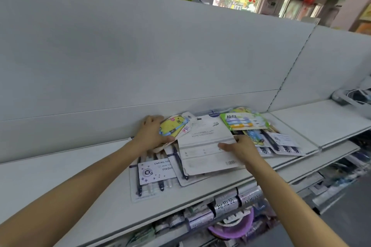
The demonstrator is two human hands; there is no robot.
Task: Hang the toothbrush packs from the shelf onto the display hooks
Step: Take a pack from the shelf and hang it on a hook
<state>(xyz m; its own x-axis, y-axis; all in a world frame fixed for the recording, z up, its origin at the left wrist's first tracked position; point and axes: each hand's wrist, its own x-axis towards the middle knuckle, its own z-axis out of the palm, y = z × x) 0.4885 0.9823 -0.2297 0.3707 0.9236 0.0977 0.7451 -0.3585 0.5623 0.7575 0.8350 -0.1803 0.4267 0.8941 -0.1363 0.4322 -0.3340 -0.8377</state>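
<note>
A big white back panel stood behind a long white shelf. No hooks could be seen on it. The toothbrush packs lay in a messy heap near the back edge of the shelf, close to its right end.

The biggest one on top was a white pack, lying with its back side up, so the brushes in it were hidden. The right hand was at its right edge. The thumb lay on top, but the other fingers were tucked out of sight, so the hold could not be told.

The left hand gripped a yellow pack with a cartoon face, at the left side of the heap. Its fingers were bent round the pack's left edge.

A clear pack with dark brushes stuck out toward the front edge, half covered. A green pack lay at the back right, on top of other packs that were mostly hidden.

Under the shelf, blurry goods and part of a purple tub showed.
</note>
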